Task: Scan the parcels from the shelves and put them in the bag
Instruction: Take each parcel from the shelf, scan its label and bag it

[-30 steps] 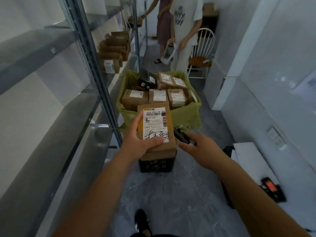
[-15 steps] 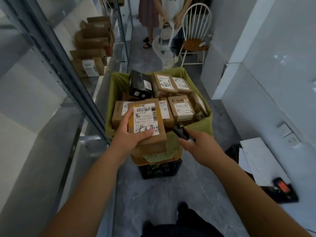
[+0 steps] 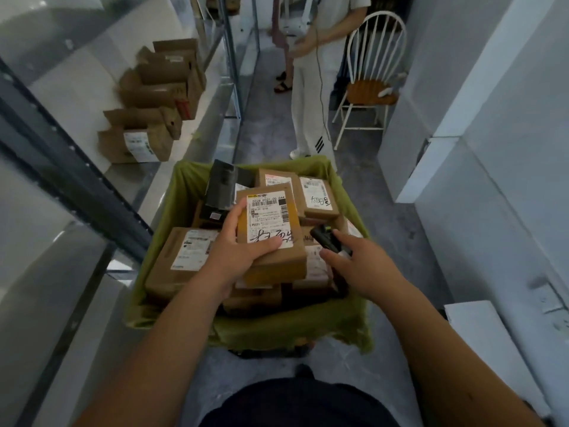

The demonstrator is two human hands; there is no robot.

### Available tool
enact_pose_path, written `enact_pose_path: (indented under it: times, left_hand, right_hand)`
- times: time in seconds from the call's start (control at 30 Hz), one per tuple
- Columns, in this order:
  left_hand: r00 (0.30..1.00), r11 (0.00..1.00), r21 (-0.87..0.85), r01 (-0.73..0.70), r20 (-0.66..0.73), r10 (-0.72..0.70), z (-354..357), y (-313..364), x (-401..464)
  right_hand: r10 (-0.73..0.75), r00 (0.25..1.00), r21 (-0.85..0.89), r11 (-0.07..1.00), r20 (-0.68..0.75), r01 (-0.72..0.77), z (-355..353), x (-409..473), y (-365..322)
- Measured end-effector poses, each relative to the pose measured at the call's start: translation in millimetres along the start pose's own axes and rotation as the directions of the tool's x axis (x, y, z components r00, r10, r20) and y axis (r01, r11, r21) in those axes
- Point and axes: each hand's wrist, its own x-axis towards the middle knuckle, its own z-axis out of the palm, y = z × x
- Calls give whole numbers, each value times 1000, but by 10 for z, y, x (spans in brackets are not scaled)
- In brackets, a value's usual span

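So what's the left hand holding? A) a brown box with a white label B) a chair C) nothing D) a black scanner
A: the left hand grips a brown box with a white label over the green bag; the black scanner is in the right hand.

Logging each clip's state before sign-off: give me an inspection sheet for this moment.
Surface: grey floor; metal shelves at left.
Job's things: held parcel above the green bag, which holds many parcels; more boxes on shelf.
Clutter: black box in the bag.
Hands: left hand grips the held parcel, thumb on its label; right hand holds the scanner.
Cables: thin cord hanging by the bystander.
Surroundings: white chair, bystander, white walls.
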Motion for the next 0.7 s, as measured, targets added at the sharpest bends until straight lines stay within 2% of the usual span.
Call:
enact_pose_path:
  times: [0.2,0.33,0.57,0.7]
  left_hand:
    - [997,998,13,64,42,-65,457,-38,267]
    - [996,998,45,53,67,-56,666,-48,338]
    - [999,977,212,27,33,-35,768,-133,375]
    - [999,981,190,23,34,-30,736,-166,372]
  right_hand:
    - [26,999,-15,1000,41,-26,-225,405,234]
    - [47,999,24,999,21,-47,-295,508,395]
    - [43,998,-14,999,44,-42,-299,492,509]
    - [63,996,19,998,64,-64,-257,470,485]
